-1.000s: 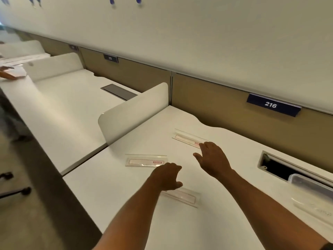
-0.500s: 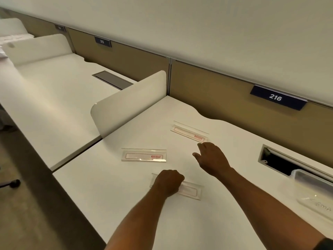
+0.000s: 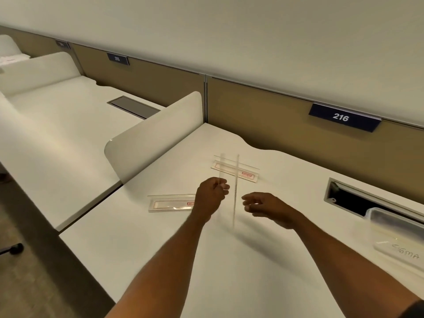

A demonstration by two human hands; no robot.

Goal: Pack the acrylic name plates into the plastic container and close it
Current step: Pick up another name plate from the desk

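Observation:
My left hand [image 3: 210,196] pinches a clear acrylic name plate [image 3: 235,191] and holds it up on edge above the white desk [image 3: 160,249]; the plate is blurred. Just right of the plate my right hand [image 3: 267,206] hovers with fingers apart, holding nothing. A second name plate [image 3: 171,203] lies flat on the desk to the left of my left hand. A third name plate [image 3: 238,172] lies flat farther back, partly behind the lifted one. The clear plastic container [image 3: 394,228] sits at the right edge of the desk, without a lid on it.
A white curved divider [image 3: 151,138] stands at the desk's left side. An open cable slot [image 3: 358,198] is set into the desk behind the container. A tan partition with a "216" sign [image 3: 341,117] runs along the back. A chair caster [image 3: 16,247] shows on the floor.
My left hand has lifted the nearest name plate off the desk and tipped it on edge. My right hand has drawn back from the far plate toward the lifted one.

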